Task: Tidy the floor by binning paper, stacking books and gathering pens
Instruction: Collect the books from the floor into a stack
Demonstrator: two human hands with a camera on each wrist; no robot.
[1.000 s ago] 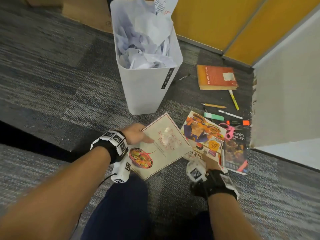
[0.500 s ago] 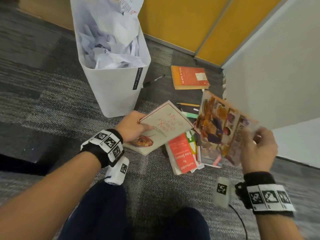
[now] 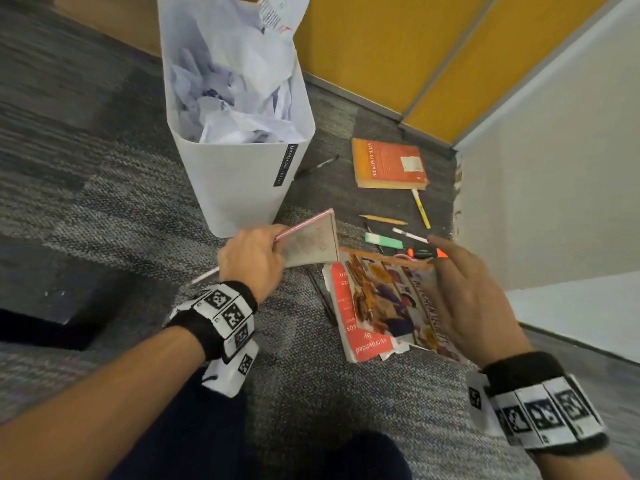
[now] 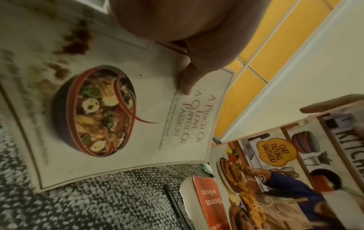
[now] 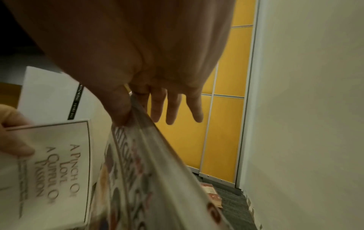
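My left hand [image 3: 252, 261] grips a cream cookbook [image 3: 311, 242] by its edge and holds it tilted above the carpet, thumb on the cover [image 4: 187, 77]. My right hand [image 3: 464, 296] pinches a colourful kitchen cookbook [image 3: 388, 299] between the thumb and straight fingers. That book lies slanted over a red paperback [image 3: 346, 327] on the floor. An orange book [image 3: 388, 164] lies farther back. Several pens and markers [image 3: 382, 241] are scattered between it and my hands. A white bin [image 3: 239, 188] holds crumpled paper [image 3: 235, 98].
A black pen [image 3: 317, 166] lies beside the bin, and another one [image 4: 175, 207] lies left of the red paperback. A white wall [image 3: 554, 168] closes the right side and yellow panels [image 3: 381, 46] the back. Grey carpet stretches to the left; my knees are below.
My right hand has brought the colourful cookbook down from upright until it slants over the red paperback. My left hand has tipped the cream cookbook more on edge.
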